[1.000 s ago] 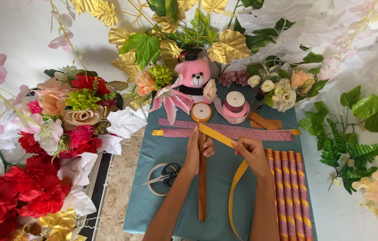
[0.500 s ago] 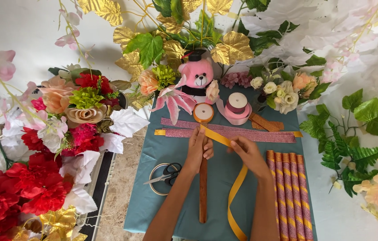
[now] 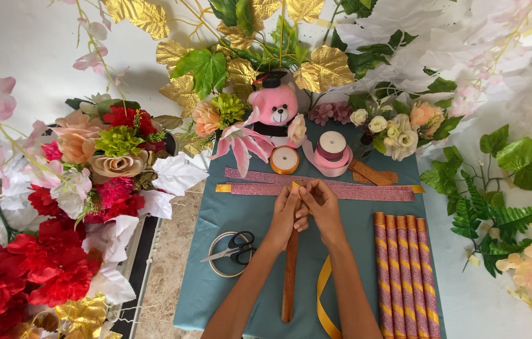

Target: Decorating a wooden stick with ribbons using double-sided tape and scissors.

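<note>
A teal cloth [image 3: 228, 207] covered the tabletop, ringed by artificial flowers [image 3: 90, 188]. Five rolled pink-and-gold sticks [image 3: 401, 270] lay at its right, scissors [image 3: 233, 246] at its left. The left hand [image 3: 286, 212] and right hand [image 3: 322, 204] met, closed together around the top of a brown wooden stick [image 3: 290, 273], pinching yellow ribbon [image 3: 322, 298] there.

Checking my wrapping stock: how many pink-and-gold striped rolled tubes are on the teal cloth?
5, lying side by side at the cloth's right edge: pink-and-gold striped rolled tubes. Their lower ends run out of view.
</note>
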